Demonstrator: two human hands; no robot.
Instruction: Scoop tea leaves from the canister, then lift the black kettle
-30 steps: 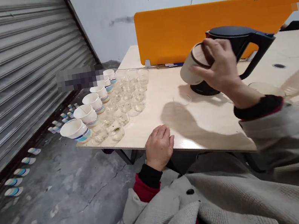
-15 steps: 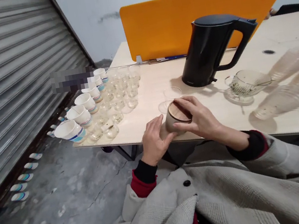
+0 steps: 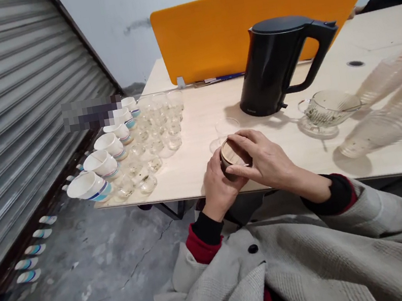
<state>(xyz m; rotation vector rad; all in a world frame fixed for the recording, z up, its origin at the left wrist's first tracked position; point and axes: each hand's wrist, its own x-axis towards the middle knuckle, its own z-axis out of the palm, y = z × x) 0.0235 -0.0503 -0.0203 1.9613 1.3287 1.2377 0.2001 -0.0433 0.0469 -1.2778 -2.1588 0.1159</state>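
Observation:
A small round canister (image 3: 233, 154) with a wooden-looking lid stands upright between my hands near the table's front edge. My left hand (image 3: 221, 186) wraps around its side. From the right, my right hand (image 3: 263, 156) closes over the lid's edge, thumb in front and fingers behind. Just beyond the canister is a clear plastic cup (image 3: 227, 124), partly hidden by my hands. Farther back on the right stands a black electric kettle (image 3: 272, 66). A glass cup (image 3: 332, 107) with green leaves in it sits to the right of my right hand.
Paper cups (image 3: 100, 163) stand in a row along the table's left edge, beside several small clear cups (image 3: 152, 138) holding some liquid. Stacks of clear plastic cups (image 3: 379, 133) lie at the right. An orange divider (image 3: 206, 41) rises behind the kettle. At the far left is a shutter (image 3: 15, 99).
My left hand has moved right and closed around the canister's side. My right hand keeps its hold on the lid. The view has shifted slightly.

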